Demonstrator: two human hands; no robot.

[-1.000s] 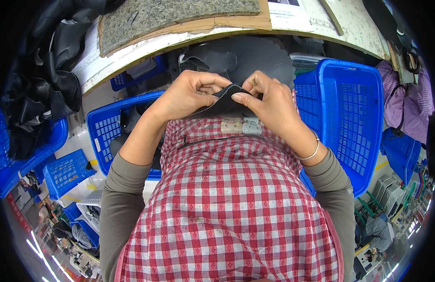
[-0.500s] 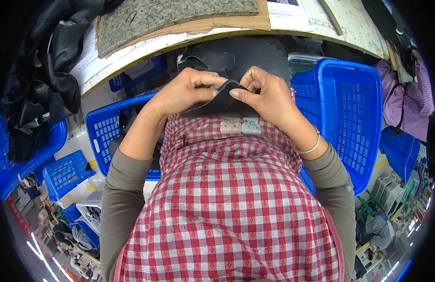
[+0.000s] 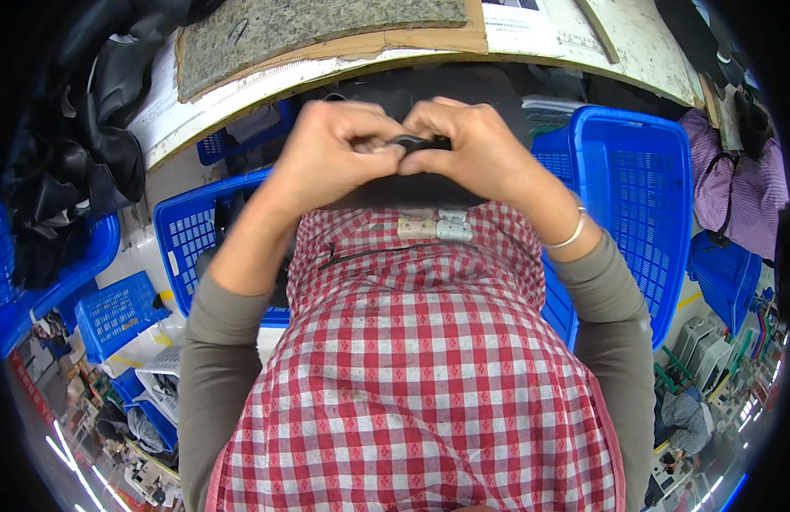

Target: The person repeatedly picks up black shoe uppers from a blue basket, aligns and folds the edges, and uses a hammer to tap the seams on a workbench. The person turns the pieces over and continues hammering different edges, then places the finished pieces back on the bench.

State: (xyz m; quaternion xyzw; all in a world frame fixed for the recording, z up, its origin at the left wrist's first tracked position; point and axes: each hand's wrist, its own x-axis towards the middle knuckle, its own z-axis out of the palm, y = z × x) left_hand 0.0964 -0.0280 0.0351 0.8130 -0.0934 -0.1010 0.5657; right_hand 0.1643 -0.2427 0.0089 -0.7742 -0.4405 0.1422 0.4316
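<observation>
My left hand [image 3: 335, 158] and right hand [image 3: 476, 154] are pressed together, both pinching the folded edge of a black piece [image 3: 416, 189] above my apron [image 3: 421, 358], below the counter [image 3: 327, 72] edge, apparently to crease it

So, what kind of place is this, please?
Probably a workshop or small factory for cutting or sewing dark material. Both hands press a black piece by a worn workbench, blue plastic crates stand around, and black material is heaped at left.
</observation>
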